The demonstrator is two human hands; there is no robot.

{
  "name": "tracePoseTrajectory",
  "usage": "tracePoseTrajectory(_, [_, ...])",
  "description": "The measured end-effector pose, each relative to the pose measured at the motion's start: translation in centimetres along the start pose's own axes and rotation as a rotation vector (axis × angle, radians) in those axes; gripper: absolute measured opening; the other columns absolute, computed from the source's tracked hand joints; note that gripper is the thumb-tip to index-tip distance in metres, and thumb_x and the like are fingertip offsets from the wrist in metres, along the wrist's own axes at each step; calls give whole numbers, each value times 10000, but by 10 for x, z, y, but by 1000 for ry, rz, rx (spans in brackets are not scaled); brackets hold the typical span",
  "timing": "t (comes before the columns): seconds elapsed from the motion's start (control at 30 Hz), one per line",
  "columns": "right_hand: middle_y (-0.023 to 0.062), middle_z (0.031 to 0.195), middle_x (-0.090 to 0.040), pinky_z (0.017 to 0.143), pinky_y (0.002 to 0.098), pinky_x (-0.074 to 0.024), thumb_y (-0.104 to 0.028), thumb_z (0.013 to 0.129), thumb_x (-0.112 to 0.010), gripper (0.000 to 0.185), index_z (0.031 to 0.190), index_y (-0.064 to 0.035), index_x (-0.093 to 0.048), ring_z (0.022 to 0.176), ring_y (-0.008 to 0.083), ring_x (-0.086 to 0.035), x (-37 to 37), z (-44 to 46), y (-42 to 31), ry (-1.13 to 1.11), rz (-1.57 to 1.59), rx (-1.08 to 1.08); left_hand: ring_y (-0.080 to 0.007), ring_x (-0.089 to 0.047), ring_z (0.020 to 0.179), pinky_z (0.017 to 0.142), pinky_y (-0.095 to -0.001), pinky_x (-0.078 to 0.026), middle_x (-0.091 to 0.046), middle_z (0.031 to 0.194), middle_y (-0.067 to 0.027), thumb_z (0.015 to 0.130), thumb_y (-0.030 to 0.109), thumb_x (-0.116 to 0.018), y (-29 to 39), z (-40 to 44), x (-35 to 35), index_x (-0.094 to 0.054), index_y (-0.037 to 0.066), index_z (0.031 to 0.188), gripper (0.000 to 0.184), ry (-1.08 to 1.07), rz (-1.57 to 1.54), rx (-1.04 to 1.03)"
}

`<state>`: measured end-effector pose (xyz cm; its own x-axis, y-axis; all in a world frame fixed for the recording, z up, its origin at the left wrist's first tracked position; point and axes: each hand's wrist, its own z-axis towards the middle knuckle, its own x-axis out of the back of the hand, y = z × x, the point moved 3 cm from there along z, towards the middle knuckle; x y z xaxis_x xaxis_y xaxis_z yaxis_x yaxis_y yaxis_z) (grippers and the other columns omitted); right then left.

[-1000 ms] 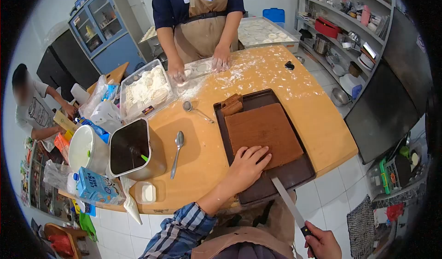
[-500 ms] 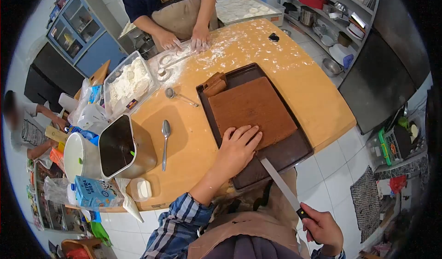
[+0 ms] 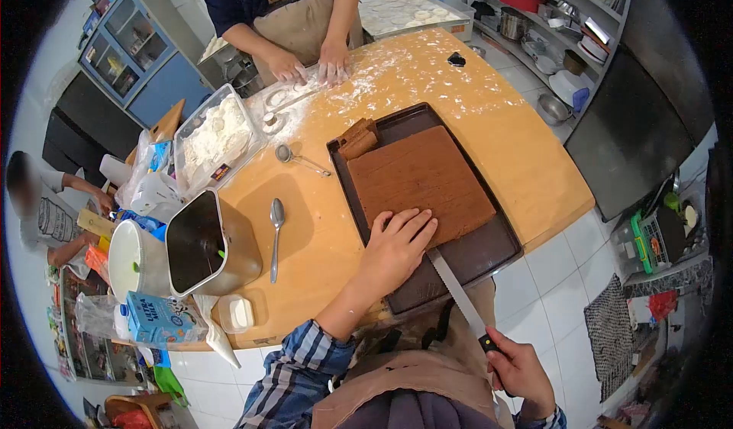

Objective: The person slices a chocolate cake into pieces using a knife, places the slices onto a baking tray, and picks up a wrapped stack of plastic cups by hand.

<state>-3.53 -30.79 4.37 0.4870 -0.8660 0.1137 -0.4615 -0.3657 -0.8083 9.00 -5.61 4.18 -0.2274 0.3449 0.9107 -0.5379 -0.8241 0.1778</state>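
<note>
A brown rectangular cake lies in a dark baking tray, with trimmed cake pieces at the tray's far left corner. My left hand rests flat on the cake's near left corner, fingers spread. Low on the right, my right hand is wrapped round the black handle of a serrated knife. The blade's tip is by the near edge of the cake, close to my left hand, over the tray.
Left on the table are a spoon, a small strainer, a deep metal container, a milk carton and a flour box. Across the table a person's hands work in flour. Another person stands far left.
The view has shifted, so the tray appears further left than a second ago. Since the last earlier frame, my right hand and the knife have moved slightly up and left. My left hand stays on the cake.
</note>
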Motion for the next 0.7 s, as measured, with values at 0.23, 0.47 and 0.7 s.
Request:
tracePoseTrajectory(0.23, [24, 614, -549, 457, 249, -457, -42, 919, -484, 438, 1353, -46, -421, 470, 76, -521, 2, -3, 6, -2, 136, 110, -258, -445, 1185, 976, -437, -333, -495, 1293, -76, 680, 122, -711, 4, 5, 5, -512, 66, 1239, 596, -22, 21, -8])
tracePoseTrajectory(0.47, [35, 638, -559, 440, 240, -445, -21, 905, -486, 425, 1328, -20, -445, 456, 77, -511, 5, -12, -5, 20, 11, 5, -240, -452, 1178, 963, -428, -342, -500, 1295, -62, 693, 145, -705, 1, 5, 1, -517, 73, 1238, 581, -23, 69, -34])
tracePoseTrajectory(0.7, [40, 637, -547, 402, 222, -415, 29, 889, -477, 419, 1307, 1, -466, 424, 76, -493, 17, -36, -5, 93, 33, 25, -235, -454, 1176, 958, -420, -345, -506, 1292, -60, 686, 135, -706, 2, 6, 3, -526, 75, 1228, 574, -25, 79, -27])
